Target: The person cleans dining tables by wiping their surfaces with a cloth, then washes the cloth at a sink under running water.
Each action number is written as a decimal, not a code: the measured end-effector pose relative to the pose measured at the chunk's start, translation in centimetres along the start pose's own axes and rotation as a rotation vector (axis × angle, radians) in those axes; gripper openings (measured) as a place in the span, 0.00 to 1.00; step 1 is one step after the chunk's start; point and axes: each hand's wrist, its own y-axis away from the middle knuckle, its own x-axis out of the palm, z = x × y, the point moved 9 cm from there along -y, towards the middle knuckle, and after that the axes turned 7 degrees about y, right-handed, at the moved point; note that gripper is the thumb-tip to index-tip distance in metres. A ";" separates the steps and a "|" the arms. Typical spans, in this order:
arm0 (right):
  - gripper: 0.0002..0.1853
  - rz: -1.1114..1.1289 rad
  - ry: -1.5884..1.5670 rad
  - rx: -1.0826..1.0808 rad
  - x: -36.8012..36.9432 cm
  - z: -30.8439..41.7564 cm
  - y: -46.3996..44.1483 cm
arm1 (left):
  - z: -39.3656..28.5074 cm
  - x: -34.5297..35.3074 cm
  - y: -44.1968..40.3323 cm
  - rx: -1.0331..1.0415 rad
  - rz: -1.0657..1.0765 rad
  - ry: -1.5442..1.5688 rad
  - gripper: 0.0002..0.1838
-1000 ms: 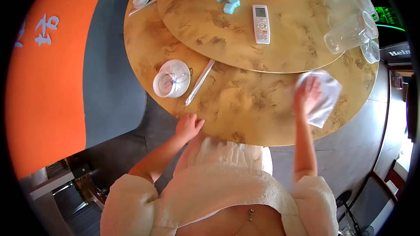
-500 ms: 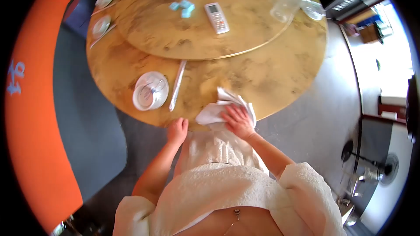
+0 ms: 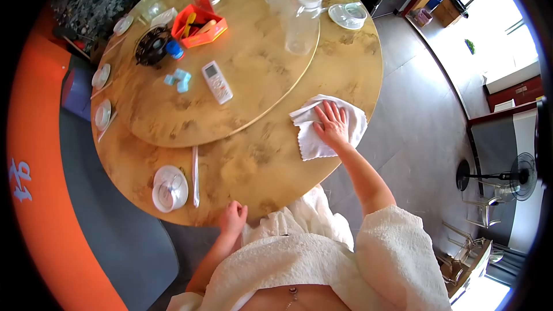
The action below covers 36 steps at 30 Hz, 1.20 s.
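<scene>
My right hand (image 3: pixel 332 125) lies flat with fingers spread on a white cloth (image 3: pixel 315 141), which is laid out on the right part of the round table (image 3: pixel 253 161). At the near edge rests my left hand (image 3: pixel 233 216), its fingers curled; whether anything is in them is hidden. Up and left of that hand are a white bowl and saucer (image 3: pixel 170 189) and wrapped chopsticks (image 3: pixel 196 177). A white remote control (image 3: pixel 217 82) lies on the raised turntable (image 3: pixel 190 118).
On the turntable are light-blue cubes (image 3: pixel 182 80), a blue can (image 3: pixel 174 49), a black wire basket (image 3: pixel 151 46), a red box (image 3: pixel 201 27) and clear pitchers (image 3: pixel 302 23). Dishes (image 3: pixel 347 16) stand along the rim. A dark seat (image 3: pixel 121 213) curves at left; a fan (image 3: pixel 521 176) stands at right.
The view has turned and shifted. My right hand and the cloth have moved from the near edge out to the right part of the table, and the cloth is now spread flatter.
</scene>
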 end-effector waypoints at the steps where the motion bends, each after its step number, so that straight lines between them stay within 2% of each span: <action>1: 0.27 -0.004 -0.009 -0.021 -0.3 -0.4 -1.4 | -2.1 1.1 -0.9 0.025 0.025 -0.028 0.13; 7: 0.24 -0.116 -0.055 -0.010 1.4 -6.3 -12.0 | -11.2 7.1 -5.3 -0.003 0.176 -0.141 0.19; 11: 0.23 -0.234 0.005 0.122 2.4 -15.1 -20.9 | -12.4 9.3 -5.8 -0.168 0.271 -0.229 0.22; 12: 0.24 -0.151 0.056 0.197 2.7 -18.3 -22.3 | -12.3 9.4 -5.8 -0.165 0.247 -0.218 0.22; 13: 0.24 -0.069 0.111 0.269 2.8 -21.5 -23.0 | -12.3 9.4 -5.7 -0.160 0.221 -0.206 0.22; 15: 0.25 -0.105 0.189 0.446 1.8 -26.5 -21.7 | -12.2 9.5 -5.5 -0.191 0.220 -0.211 0.23; 17: 0.25 -0.132 0.163 0.503 1.2 -28.1 -19.4 | -12.2 9.4 -5.7 -0.202 0.214 -0.204 0.23; 19: 0.25 -0.063 0.147 0.481 0.5 -26.3 -16.8 | -12.2 9.6 -5.8 -0.196 0.222 -0.211 0.23; 23: 0.24 -0.023 0.230 0.302 0.4 -19.5 -10.5 | -11.5 9.6 -5.5 -0.230 0.184 -0.184 0.23; 25: 0.24 -0.036 0.145 0.162 -0.4 -14.1 -6.8 | -11.4 9.6 -5.4 -0.145 0.162 -0.152 0.22; 27: 0.25 -0.032 0.090 -0.004 -0.1 -8.4 -2.8 | -12.2 8.5 -5.2 -0.078 0.177 -0.049 0.19; 28: 0.26 -0.033 0.079 -0.106 0.3 -5.3 -0.7 | -11.0 8.0 -4.4 -0.120 0.136 -0.030 0.19; 30: 0.28 -0.001 0.022 -0.305 0.0 1.0 3.5 | -11.0 6.9 -3.0 0.086 0.009 0.344 0.13; 34: 0.25 0.088 -0.187 -0.753 -1.1 14.5 13.0 | -5.5 3.9 3.5 0.075 -0.184 0.490 0.09; 36: 0.22 0.099 -0.286 -0.982 -0.9 20.3 17.2 | -0.1 4.0 7.4 -0.058 -0.171 0.488 0.10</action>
